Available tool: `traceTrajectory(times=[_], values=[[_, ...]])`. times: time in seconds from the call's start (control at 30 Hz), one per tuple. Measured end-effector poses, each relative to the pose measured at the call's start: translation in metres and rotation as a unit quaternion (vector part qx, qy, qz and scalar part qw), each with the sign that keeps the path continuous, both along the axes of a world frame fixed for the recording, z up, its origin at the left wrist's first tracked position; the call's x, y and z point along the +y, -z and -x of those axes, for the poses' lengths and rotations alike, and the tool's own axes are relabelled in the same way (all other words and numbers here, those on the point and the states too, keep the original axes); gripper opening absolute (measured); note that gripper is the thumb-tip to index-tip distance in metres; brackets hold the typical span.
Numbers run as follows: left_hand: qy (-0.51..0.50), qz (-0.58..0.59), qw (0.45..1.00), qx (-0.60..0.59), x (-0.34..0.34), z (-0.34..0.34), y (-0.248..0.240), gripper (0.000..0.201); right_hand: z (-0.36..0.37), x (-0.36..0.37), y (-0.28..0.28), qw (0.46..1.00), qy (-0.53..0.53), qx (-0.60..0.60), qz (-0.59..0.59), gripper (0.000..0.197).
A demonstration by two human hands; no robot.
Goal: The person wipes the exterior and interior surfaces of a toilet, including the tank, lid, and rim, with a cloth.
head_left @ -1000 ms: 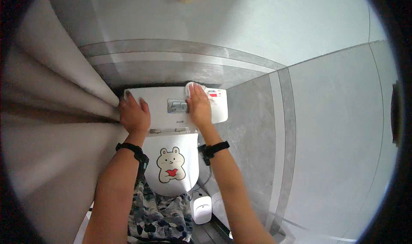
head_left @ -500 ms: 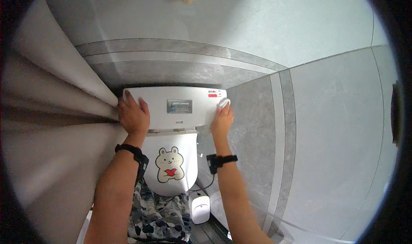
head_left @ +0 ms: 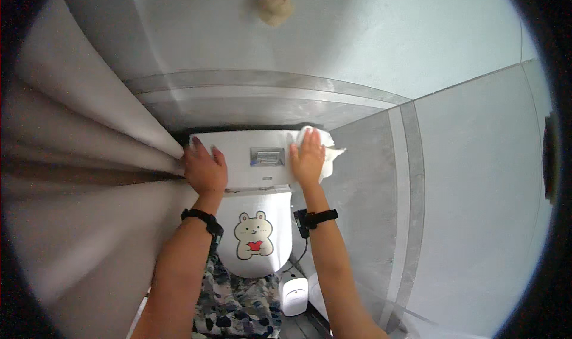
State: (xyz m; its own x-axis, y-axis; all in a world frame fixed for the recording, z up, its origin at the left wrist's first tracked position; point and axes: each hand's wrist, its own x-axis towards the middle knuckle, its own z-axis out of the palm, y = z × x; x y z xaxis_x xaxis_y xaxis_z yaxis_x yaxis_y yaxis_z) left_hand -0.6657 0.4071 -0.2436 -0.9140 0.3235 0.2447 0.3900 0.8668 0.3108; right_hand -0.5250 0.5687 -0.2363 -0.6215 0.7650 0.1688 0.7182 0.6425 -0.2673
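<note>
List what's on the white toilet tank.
A silver rectangular flush panel near the middle, the left hand at the left end, and the right hand over a white cloth at the right. Anything beneath hands or cloth is hidden.

Both arms are stretched forward, with the forearms slanted inward toward the wrists. The hands are held well apart, palms down, backs turned up. On the left hand (head_left: 205, 171), the fingers are loosely bent and the thumb (head_left: 219, 155) is spread toward the right. The right hand (head_left: 308, 160) is laid nearly flat: its fingers (head_left: 312, 139) are extended forward, close together, and its thumb is held out to the left.
</note>
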Motion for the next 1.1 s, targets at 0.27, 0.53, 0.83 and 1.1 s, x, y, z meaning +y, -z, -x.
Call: traceTrajectory(times=[0.27, 0.53, 0.83, 1.1], values=[[0.022, -0.014, 1.000, 0.005, 0.004, -0.004, -0.003, 0.046, 0.074, -0.062, -0.012, 0.977, -0.193, 0.005, 0.092, 0.058], [0.039, -0.055, 0.994, -0.083, -0.004, 0.006, 0.000, 0.042, 0.058, -0.059, -0.010, 0.965, -0.232, 0.081, 0.094, 0.040], [-0.006, 0.009, 0.999, -0.044, 0.004, -0.004, -0.012, 0.040, -0.007, -0.009, 0.005, 0.983, -0.079, 0.162, 0.031, 0.024], [0.017, -0.015, 0.998, -0.056, 0.002, -0.001, -0.006, 0.042, 0.031, -0.027, -0.005, 0.964, -0.210, 0.142, 0.087, 0.016]])
